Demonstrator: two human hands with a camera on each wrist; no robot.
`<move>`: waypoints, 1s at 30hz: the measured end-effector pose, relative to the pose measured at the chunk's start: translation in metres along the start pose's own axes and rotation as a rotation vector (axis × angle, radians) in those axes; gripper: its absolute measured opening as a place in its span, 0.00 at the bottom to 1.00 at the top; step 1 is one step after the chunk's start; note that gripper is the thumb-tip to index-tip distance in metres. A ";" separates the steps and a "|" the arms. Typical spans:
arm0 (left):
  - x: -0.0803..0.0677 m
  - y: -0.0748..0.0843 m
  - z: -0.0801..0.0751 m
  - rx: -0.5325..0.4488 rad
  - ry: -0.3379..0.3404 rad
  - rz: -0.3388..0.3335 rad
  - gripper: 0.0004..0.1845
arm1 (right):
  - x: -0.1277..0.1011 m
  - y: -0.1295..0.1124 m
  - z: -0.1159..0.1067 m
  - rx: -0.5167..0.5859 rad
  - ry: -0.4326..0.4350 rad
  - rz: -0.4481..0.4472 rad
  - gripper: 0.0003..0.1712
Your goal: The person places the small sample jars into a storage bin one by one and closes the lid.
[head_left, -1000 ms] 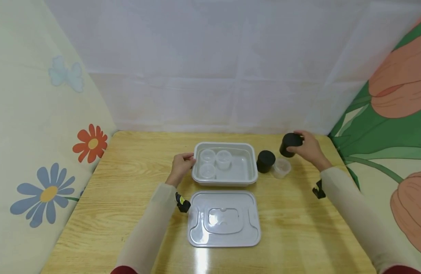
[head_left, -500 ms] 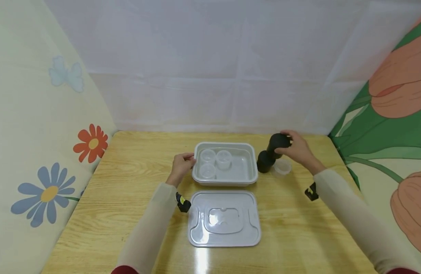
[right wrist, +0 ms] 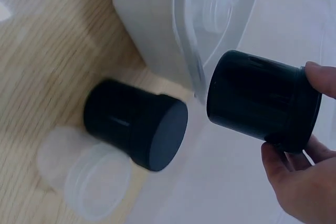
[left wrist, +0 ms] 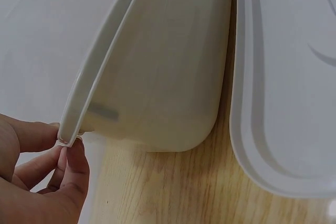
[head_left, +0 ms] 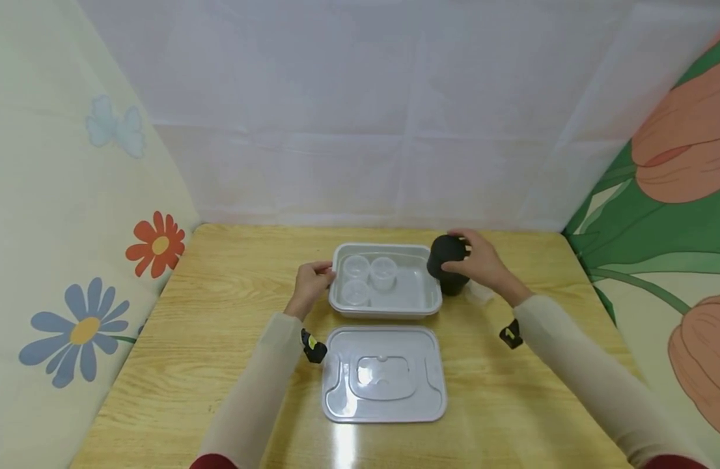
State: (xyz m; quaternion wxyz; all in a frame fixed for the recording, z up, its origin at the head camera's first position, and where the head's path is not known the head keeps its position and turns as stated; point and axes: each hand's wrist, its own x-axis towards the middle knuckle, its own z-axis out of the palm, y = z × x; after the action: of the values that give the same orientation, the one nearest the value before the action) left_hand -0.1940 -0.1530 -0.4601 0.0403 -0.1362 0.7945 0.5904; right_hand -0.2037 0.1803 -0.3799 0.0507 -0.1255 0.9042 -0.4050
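My right hand (head_left: 483, 262) grips a black lidded jar (right wrist: 260, 100) by its lid end, holding it in the air at the right rim of a white rectangular tub (head_left: 415, 299). With thumb and fingers my left hand (left wrist: 50, 169) pinches the tub's left rim. Inside the tub, toward its left, stand several small clear cups (head_left: 383, 272). A second black jar (right wrist: 131, 121) is on the table just right of the tub, partly hidden by the held jar in the head view. Beside that one is a translucent cup (right wrist: 94, 177), partly covered by my right hand in the head view.
A pale flat lid (head_left: 385, 374) with a raised centre lies on the wooden table (head_left: 219, 293) in front of the tub. A white cloth (head_left: 336, 163) hangs behind the table. Flowered cloths (head_left: 682, 195) hang at both sides.
My right hand has carried the black jar leftward, from beyond the clear cup, past the second black jar, to the tub's right rim. The left hand has stayed on the tub.
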 end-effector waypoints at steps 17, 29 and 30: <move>-0.001 0.003 -0.004 -0.027 0.009 0.025 0.16 | 0.003 -0.012 0.059 0.085 -0.115 -0.024 0.40; -0.001 0.001 -0.001 -0.025 0.006 0.025 0.17 | 0.006 -0.008 0.091 0.055 -0.100 -0.096 0.39; -0.001 0.001 0.000 -0.029 0.004 0.029 0.17 | 0.006 -0.006 0.093 0.050 -0.095 -0.104 0.38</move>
State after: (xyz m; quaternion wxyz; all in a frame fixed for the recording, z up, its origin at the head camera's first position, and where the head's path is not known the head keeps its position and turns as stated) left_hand -0.1933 -0.1532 -0.4592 0.0281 -0.1267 0.7879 0.6020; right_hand -0.1901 0.1073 -0.4374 0.0753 -0.1901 0.8827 -0.4231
